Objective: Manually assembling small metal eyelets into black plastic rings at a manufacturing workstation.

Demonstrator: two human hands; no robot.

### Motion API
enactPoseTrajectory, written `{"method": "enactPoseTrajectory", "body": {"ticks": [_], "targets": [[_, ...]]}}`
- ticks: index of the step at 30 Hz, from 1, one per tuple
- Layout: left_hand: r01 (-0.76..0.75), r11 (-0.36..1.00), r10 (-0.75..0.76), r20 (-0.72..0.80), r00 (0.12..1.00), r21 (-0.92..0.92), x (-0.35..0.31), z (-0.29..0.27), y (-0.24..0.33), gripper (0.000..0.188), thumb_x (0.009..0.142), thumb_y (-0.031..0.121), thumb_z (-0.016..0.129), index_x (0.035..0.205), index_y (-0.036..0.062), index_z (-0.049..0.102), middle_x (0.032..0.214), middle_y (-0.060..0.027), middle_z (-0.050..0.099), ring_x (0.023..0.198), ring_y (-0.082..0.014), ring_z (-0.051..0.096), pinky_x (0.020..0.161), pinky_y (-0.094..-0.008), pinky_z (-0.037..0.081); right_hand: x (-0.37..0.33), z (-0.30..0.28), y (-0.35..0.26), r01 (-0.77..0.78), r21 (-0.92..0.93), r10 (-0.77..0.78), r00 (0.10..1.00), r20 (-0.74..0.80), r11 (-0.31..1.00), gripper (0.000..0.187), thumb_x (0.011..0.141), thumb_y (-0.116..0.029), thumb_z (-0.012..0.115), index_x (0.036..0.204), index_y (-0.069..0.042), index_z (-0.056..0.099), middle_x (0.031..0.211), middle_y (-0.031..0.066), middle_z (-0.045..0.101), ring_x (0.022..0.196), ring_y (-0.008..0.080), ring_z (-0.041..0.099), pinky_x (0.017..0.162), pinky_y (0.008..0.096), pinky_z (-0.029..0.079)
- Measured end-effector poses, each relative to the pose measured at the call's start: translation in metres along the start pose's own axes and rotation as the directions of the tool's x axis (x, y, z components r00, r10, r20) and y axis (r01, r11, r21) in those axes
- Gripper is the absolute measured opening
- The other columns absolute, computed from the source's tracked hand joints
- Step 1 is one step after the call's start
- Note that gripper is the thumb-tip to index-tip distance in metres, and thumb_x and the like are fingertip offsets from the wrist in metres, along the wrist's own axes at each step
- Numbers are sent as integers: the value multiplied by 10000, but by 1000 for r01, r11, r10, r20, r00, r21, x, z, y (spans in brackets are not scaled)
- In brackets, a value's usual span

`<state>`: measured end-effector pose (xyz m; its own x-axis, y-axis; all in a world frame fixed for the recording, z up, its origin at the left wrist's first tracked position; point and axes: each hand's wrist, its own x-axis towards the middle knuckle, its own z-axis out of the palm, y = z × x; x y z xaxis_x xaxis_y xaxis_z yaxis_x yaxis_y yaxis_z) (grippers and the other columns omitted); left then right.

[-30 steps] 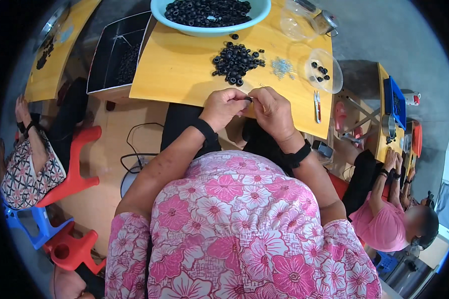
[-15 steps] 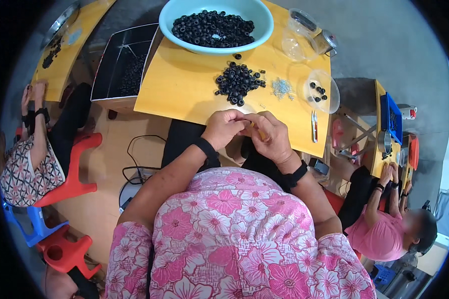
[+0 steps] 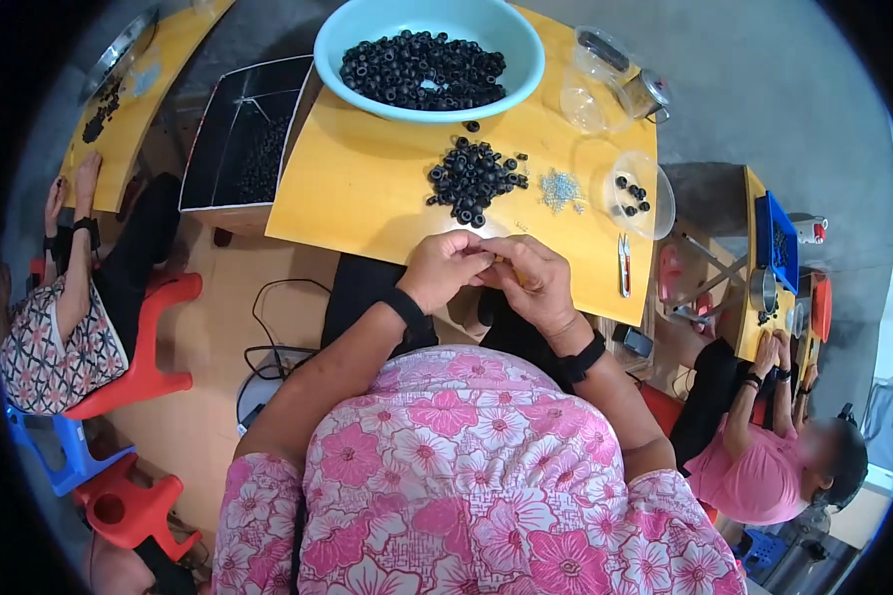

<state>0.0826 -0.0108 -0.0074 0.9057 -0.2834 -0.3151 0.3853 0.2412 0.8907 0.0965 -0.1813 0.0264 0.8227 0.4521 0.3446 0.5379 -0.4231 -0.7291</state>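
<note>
My left hand [image 3: 444,272] and my right hand [image 3: 534,285] meet fingertip to fingertip just off the near edge of the yellow table [image 3: 357,188]. Both are closed in a pinch; whatever small thing they hold is hidden by the fingers. Beyond them lies a heap of small black ring-shaped parts [image 3: 473,178]. To its right is a little pile of tiny clear bluish pieces [image 3: 561,191]. A pair of thread snips [image 3: 624,266] rests near the right edge. Several black parts sit in a shallow clear plastic dish [image 3: 662,198].
A light blue basin [image 3: 526,74] full of black parts stands at the far edge. Clear containers [image 3: 582,102] and a metal-lidded jar [image 3: 648,94] are at far right. A dark-lined box [image 3: 238,109] stands left of the table. People [image 3: 764,461] work at tables on both sides.
My hands have shifted slightly toward me, and the fingers have changed their grip, with the right fingers less curled. The things on the table look the same.
</note>
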Motion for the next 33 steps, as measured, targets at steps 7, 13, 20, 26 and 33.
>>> {"method": "enactPoseTrajectory", "body": {"ticks": [7, 13, 20, 26, 33], "targets": [[29, 999, -29, 3, 1000, -45, 0, -3, -1, 184, 897, 87, 608, 1051, -14, 604, 940, -45, 633, 824, -115, 633, 740, -255, 542, 26, -19, 10, -126, 33, 126, 992, 9, 991, 205, 765, 22, 601, 926, -77, 680, 814, 98, 629, 723, 265, 626, 640, 325, 505], [13, 998, -15, -35, 999, -67, 3, 1, -2, 163, 901, 85, 599, 1027, -19, 600, 853, -62, 645, 736, -110, 650, 674, -229, 544, 54, -23, 48, -154, -438, 74, 978, -195, 886, 112, 759, -39, 640, 863, -63, 672, 820, 114, 609, 688, 301, 610, 616, 362, 487], [-2, 997, 0, -24, 1000, -71, 3, 1, -5, 160, 898, 89, 603, 1015, -20, 604, 848, -62, 646, 737, -102, 651, 663, -223, 540, 66, -15, 58, -149, -597, 80, 987, -140, 788, 83, 746, -79, 641, 814, -102, 682, 810, 72, 604, 756, 283, 609, 656, 376, 497], [4, 999, -5, -19, 1000, -49, 2, 0, -3, 168, 886, 102, 615, 1022, 5, 621, 886, -30, 634, 752, -102, 630, 694, -247, 538, 68, -13, 54, -192, -630, 164, 981, -103, 753, 54, 740, -100, 636, 771, -105, 680, 802, 75, 613, 778, 283, 611, 674, 383, 502], [7, 998, -9, -23, 1000, -62, 3, 1, -3, 175, 889, 100, 613, 1022, -13, 609, 874, -55, 643, 744, -116, 647, 683, -248, 545, 63, -13, 58, -143, -512, 134, 989, -55, 847, 39, 728, -73, 637, 751, -80, 667, 778, 100, 631, 745, 307, 619, 663, 387, 502]]}}
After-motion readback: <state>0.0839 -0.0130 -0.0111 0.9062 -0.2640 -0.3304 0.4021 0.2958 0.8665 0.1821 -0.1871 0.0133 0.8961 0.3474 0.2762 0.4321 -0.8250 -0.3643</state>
